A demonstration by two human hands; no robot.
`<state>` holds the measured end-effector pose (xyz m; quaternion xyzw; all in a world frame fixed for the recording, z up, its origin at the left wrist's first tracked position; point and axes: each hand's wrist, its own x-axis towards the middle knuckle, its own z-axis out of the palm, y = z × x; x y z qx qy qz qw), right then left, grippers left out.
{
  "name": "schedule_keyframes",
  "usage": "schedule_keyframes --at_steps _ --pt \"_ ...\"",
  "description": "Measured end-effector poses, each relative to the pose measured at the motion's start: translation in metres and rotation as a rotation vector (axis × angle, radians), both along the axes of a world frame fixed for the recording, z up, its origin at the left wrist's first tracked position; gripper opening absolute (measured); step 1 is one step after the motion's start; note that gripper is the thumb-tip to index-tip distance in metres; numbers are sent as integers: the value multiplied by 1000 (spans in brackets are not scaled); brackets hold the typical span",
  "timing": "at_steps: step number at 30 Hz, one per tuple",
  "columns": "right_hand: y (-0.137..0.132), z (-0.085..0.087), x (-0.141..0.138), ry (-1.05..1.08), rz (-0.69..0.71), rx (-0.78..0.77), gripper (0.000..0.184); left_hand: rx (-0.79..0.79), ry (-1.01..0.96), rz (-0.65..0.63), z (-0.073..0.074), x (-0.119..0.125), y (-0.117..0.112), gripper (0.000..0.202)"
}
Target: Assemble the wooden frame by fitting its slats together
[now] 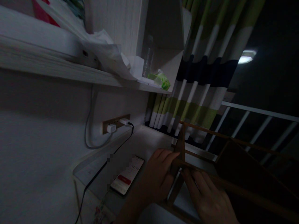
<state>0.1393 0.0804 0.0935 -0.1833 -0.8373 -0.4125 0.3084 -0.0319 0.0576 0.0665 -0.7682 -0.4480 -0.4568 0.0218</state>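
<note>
Wooden frame (181, 143) bars cross the lower right, and both hands meet at its near corner. The left hand (158, 179) curls its fingers round the upright post. The right hand (207, 196) lies flat along the bar, fingers stretched out. Just left, a lit phone (127, 175) lies face up, with a black cable (121, 143) running to the wall socket (115, 124). Above is a cluttered shelf (58, 67), and beyond it a striped curtain (201, 77).

Curtain (201, 77): vertical white and olive-green stripes, one navy horizontal band. Frame (181, 144): brown wood. Phone (127, 175) screen: white, red button. Cable (98, 174): black. Charger (111, 128): white. Shelf (46, 67): pale wood grain.
</note>
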Motion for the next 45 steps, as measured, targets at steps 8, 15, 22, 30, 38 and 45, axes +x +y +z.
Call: schedule_keyframes --at_steps 8,15,22,30,38,45 --pt "2 -2 2 7 23 -70 44 -23 -11 5 2 2 1 59" --pt "7 -13 3 44 8 -112 43 -44 -25 32 5 5 0 49" --pt "5 -9 3 69 7 -80 41 -56 -40 15 7 6 1 42" --pt "-2 -2 -4 66 -37 4 35 -65 -45 4 5 5 2 42" --pt "-1 -12 -1 44 -40 -12 31 -55 -65 29 8 7 0 26" --pt "2 -18 -2 61 -29 -130 31 -66 -68 49 6 8 2 28"
